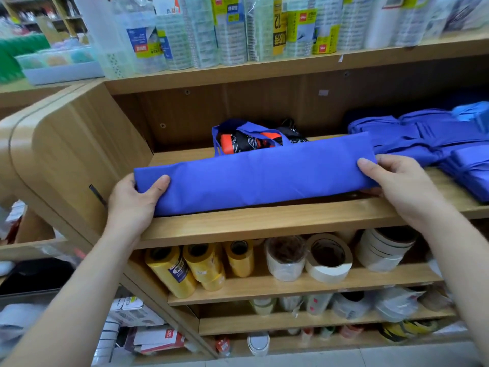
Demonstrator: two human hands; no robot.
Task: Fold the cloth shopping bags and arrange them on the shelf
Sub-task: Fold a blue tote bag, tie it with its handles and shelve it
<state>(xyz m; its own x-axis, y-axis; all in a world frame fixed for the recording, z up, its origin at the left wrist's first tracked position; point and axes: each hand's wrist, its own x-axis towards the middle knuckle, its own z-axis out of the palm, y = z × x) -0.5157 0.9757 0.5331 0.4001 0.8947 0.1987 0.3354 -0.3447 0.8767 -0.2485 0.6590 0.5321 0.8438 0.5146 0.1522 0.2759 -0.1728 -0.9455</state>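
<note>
A blue cloth bag, folded into a long narrow strip, lies along the front of the wooden shelf. My left hand grips its left end, thumb on top and fingers hidden underneath. My right hand grips its right end the same way. Behind it stands an open blue bag stuffed with black and orange items. To the right lies a heap of other blue cloth bags, some folded.
The shelf above holds wrapped packs and rolls. Below are yellow rolls and white tape rolls. The cabinet's rounded wooden side panel stands close at the left. Boxes sit low on the left.
</note>
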